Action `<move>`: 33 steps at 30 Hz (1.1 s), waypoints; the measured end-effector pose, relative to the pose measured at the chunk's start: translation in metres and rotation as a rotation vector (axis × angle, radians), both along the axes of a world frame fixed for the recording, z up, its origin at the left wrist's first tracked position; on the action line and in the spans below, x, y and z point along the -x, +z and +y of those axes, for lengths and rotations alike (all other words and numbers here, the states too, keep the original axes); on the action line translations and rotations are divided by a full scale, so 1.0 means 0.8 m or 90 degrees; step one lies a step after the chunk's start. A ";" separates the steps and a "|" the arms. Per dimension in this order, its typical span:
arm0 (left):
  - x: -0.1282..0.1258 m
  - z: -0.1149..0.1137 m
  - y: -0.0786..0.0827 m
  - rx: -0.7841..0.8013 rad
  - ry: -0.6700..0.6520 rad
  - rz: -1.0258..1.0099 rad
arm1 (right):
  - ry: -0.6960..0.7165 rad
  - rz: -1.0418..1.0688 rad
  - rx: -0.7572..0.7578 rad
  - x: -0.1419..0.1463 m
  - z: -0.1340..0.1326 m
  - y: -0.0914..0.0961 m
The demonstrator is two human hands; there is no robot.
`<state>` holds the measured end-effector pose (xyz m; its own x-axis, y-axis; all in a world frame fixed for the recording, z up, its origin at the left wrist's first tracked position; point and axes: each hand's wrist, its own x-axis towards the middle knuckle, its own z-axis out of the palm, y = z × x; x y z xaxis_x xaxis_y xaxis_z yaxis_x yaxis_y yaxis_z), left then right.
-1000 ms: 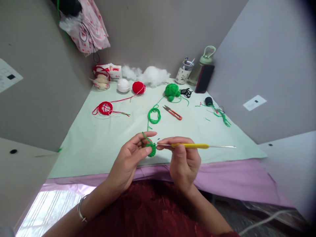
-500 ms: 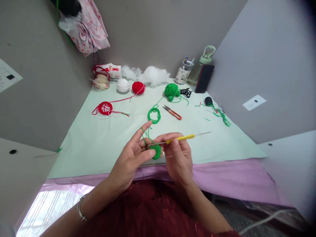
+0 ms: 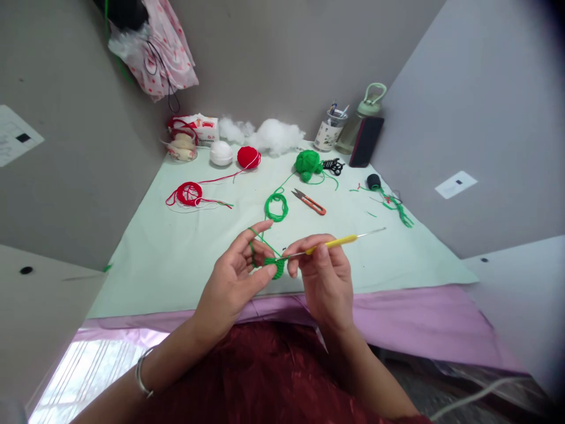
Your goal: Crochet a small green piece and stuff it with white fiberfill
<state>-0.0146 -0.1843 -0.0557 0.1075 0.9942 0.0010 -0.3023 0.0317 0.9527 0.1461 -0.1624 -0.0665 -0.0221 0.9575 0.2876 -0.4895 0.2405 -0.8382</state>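
Observation:
My left hand (image 3: 233, 277) pinches a small green crochet piece (image 3: 277, 268) between thumb and fingers, with green yarn (image 3: 265, 238) looped over its raised index finger. My right hand (image 3: 324, 277) grips a yellow-handled crochet hook (image 3: 331, 242), whose metal tip points left into the green piece. The yarn runs back across the pale green table cover (image 3: 185, 253) to a loose green coil (image 3: 276, 206) and a green yarn ball (image 3: 308, 162).
Orange snips (image 3: 309, 201) lie behind my hands. Farther back are a red yarn ball (image 3: 248, 156), a white ball (image 3: 220, 152), a red yarn tangle (image 3: 189, 193), white stuffing (image 3: 273, 134), a pen cup (image 3: 329, 132), a bottle (image 3: 364, 115), a dark phone (image 3: 366, 141) and green scraps (image 3: 397, 209).
The hook has tilted from level to pointing up right. My right hand shifted slightly left and back as the tip worked through the green piece, and my left index finger lifted the yarn.

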 end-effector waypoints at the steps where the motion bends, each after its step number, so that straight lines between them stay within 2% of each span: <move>1: 0.000 0.000 0.002 -0.002 0.009 0.016 | -0.016 -0.028 -0.019 -0.001 -0.002 0.000; 5: -0.002 0.000 0.007 -0.015 0.053 0.079 | -0.105 -0.207 -0.145 -0.009 -0.011 0.000; 10: -0.009 -0.004 0.006 -0.058 0.138 0.143 | -0.184 -0.469 -0.399 -0.020 -0.016 -0.008; 12: -0.009 -0.004 0.006 -0.026 0.123 0.085 | -0.228 -0.562 -0.473 -0.021 -0.016 -0.014; 14: -0.007 -0.001 0.007 0.064 0.046 -0.032 | -0.255 -0.594 -0.503 -0.020 -0.017 -0.018; 16: -0.002 0.002 0.009 0.165 -0.047 -0.139 | -0.246 -0.537 -0.470 -0.018 -0.016 -0.018; 18: 0.003 0.006 0.011 0.209 -0.086 -0.191 | -0.216 -0.418 -0.368 -0.016 -0.015 -0.014; 21: 0.006 0.009 0.013 0.168 -0.040 -0.191 | -0.156 -0.218 -0.182 -0.011 -0.011 -0.005; 23: 0.005 0.008 0.012 0.127 -0.018 -0.162 | -0.112 -0.153 -0.120 -0.008 -0.007 -0.002; 29: -0.003 0.002 0.004 0.070 -0.001 -0.045 | -0.093 -0.247 -0.183 -0.003 -0.007 -0.004; 33: -0.003 0.004 0.006 0.088 0.000 -0.060 | -0.085 -0.241 -0.168 -0.006 -0.010 -0.004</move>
<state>-0.0125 -0.1815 -0.0507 0.1128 0.9856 -0.1262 -0.3906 0.1608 0.9064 0.1512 -0.1703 -0.0700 -0.0536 0.8543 0.5171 -0.1122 0.5094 -0.8532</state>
